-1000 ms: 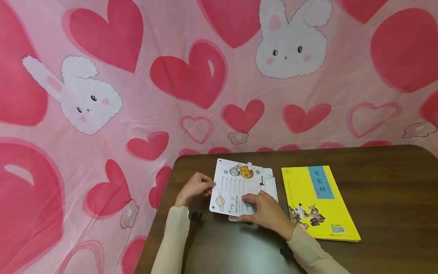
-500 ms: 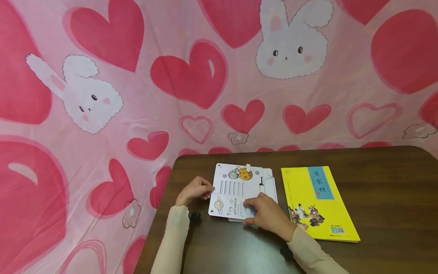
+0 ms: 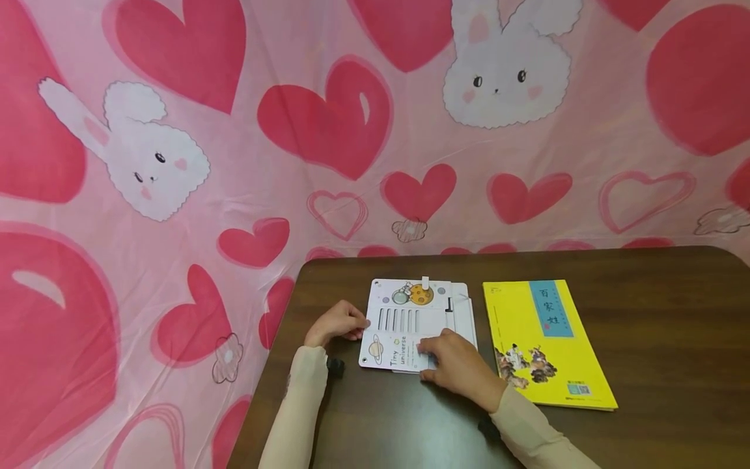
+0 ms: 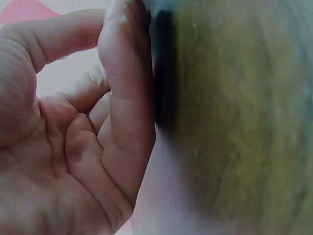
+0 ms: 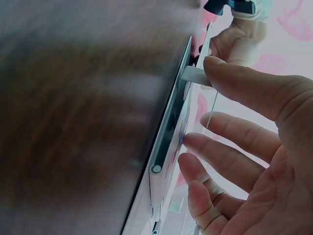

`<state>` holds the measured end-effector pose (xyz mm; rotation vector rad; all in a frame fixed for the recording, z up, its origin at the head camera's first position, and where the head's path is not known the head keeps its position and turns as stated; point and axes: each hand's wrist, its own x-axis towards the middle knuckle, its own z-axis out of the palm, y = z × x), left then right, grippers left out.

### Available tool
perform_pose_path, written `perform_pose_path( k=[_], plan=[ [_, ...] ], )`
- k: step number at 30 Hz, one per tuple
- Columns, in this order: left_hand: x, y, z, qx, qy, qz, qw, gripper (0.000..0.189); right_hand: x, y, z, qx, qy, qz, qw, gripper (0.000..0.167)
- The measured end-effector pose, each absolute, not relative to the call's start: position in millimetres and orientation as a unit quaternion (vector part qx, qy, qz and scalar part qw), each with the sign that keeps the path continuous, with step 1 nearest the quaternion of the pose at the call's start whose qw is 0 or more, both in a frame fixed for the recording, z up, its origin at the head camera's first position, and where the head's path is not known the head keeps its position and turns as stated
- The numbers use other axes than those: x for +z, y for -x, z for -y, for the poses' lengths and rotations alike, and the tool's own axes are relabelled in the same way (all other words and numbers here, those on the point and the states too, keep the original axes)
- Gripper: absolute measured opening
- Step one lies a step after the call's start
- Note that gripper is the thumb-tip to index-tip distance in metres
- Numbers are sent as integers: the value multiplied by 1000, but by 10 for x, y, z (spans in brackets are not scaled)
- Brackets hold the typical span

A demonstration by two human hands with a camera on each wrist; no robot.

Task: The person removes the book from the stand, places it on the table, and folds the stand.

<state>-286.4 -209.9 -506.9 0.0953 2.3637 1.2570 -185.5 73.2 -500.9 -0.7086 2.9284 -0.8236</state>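
A white book stand, printed with planets and the words "Tiny universe", lies nearly flat on the table. It has a row of slots and a small white tab at its far edge. My left hand pinches the stand's left edge; in the left wrist view its thumb and index tips come together, and the stand is out of sight. Over the near right part of the stand, my right hand holds it, fingers bent on the panel. In the right wrist view, the thumb is against a white clip at the near edge.
A yellow book with a blue title block lies to the right of the stand, close to my right wrist. The dark wooden table ends in front of a pink curtain with hearts and rabbits.
The left part of the stand's printed panel has come down towards the table, my left hand lowering with it. My right hand keeps almost the same place, its thumb shifting slightly right.
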Motion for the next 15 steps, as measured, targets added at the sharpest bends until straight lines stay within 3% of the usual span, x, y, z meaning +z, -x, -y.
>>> perform_pose_path(
  k=[15],
  plan=[
    [-5038,2859,2135,447,-51,-859,244,16,-4987,1860,-683,-262,190,-946,16,42]
  ],
)
